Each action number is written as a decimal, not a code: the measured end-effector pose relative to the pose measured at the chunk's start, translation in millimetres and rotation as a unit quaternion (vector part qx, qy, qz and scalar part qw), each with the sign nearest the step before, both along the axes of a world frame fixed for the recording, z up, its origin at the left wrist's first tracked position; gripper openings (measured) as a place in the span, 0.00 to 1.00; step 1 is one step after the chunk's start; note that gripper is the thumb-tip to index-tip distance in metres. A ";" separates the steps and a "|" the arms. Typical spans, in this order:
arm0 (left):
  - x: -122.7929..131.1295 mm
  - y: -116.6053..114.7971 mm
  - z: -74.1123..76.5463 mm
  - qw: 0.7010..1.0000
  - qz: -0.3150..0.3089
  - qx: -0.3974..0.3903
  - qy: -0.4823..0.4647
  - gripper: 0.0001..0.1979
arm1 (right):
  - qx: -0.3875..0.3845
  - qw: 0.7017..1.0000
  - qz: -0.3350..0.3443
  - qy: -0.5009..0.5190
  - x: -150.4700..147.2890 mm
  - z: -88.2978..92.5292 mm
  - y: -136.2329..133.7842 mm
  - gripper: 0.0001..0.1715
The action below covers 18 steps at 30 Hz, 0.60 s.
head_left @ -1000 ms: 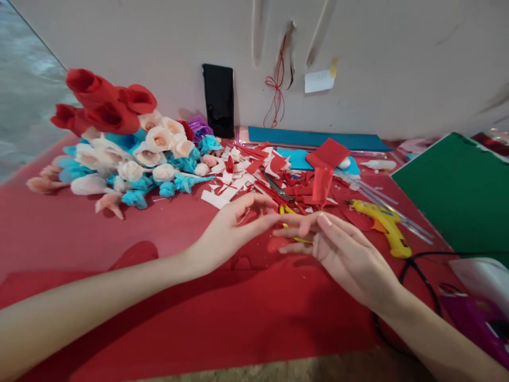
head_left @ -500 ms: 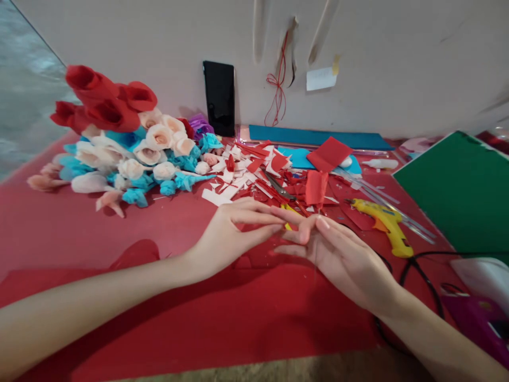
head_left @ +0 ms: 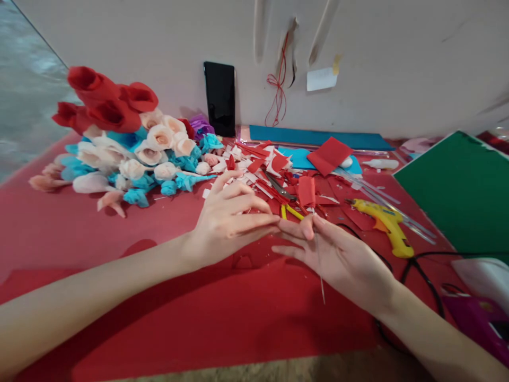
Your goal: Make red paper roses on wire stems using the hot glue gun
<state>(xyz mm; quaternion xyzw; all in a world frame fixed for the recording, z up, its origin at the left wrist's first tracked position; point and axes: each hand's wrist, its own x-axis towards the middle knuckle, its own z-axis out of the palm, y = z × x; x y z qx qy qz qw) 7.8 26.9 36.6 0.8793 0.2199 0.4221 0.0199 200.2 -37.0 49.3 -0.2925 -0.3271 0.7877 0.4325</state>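
Observation:
Near the middle, my right hand [head_left: 338,254] pinches a thin stem [head_left: 320,270] between thumb and forefinger, with its other fingers stretched to the left. A small roll of red paper [head_left: 306,191] tops the stem, just above the fingertips. My left hand [head_left: 230,220] has its fingers spread and slightly bent, and its fingertips meet or overlap those of my right hand. Nothing shows in my left hand. Red and white paper scraps [head_left: 254,164] lie behind both hands, with scissors [head_left: 280,187] and a yellow-handled tool [head_left: 292,212] among them.
Paper flowers [head_left: 131,154] are heaped at the left. A black phone [head_left: 220,99] leans on the wall. To the right lie a yellow glue gun [head_left: 384,223], its black cable [head_left: 427,281], a green board [head_left: 457,191] and a purple object [head_left: 475,323]. Red paper [head_left: 191,323] covers the front.
My left hand has turned and its fingers have risen and spread. The red roll has shifted slightly left and down, and its stem now slants more visibly across my right palm.

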 end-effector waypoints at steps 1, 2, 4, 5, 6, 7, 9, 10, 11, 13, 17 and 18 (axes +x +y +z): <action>0.2 0.1 -0.9 1.000 -0.001 0.011 0.011 0.04 | -0.005 1.000 0.001 0.000 0.0 -0.3 0.4 0.22; 0.4 0.5 -1.7 1.000 0.001 0.004 0.021 0.05 | -0.008 1.000 0.000 -0.003 0.1 -0.5 0.8 0.23; 1.0 2.7 -2.7 0.998 0.012 -0.046 0.029 0.07 | -0.004 1.000 -0.004 -0.023 0.5 -0.8 1.5 0.23; 1.1 4.5 -3.2 0.996 0.021 -0.079 0.031 0.08 | 0.003 0.999 -0.011 -0.042 0.7 -1.1 1.8 0.22; 1.0 6.8 -3.8 0.993 0.031 -0.106 0.029 0.08 | 0.014 0.997 -0.022 -0.068 0.8 -1.6 2.0 0.21; 0.6 9.3 -4.6 0.991 0.040 -0.126 0.030 0.09 | 0.024 0.995 -0.033 -0.095 0.9 -2.2 2.1 0.19; -0.8 14.4 -7.2 0.988 0.054 -0.139 0.036 0.10 | 0.038 0.988 -0.053 -0.139 0.7 -3.8 2.2 0.16; -1.6 16.6 -8.9 0.988 0.060 -0.134 0.049 0.11 | 0.040 0.986 -0.060 -0.151 0.6 -4.7 2.1 0.16; -2.5 18.6 -10.9 0.988 0.066 -0.122 0.069 0.13 | 0.040 0.985 -0.063 -0.158 0.6 -5.4 1.9 0.16; -3.5 21.0 -14.9 0.985 0.071 -0.098 0.120 0.19 | 0.043 0.983 -0.065 -0.166 1.0 -6.3 1.0 0.15; -1.0 18.8 -18.5 0.980 0.067 -0.101 0.159 0.11 | 0.052 0.976 -0.062 -0.200 2.5 -4.9 -3.0 0.06; 0.3 16.5 -17.5 0.980 0.064 -0.106 0.153 0.07 | 0.057 0.972 -0.060 -0.218 2.5 -4.3 -4.2 0.05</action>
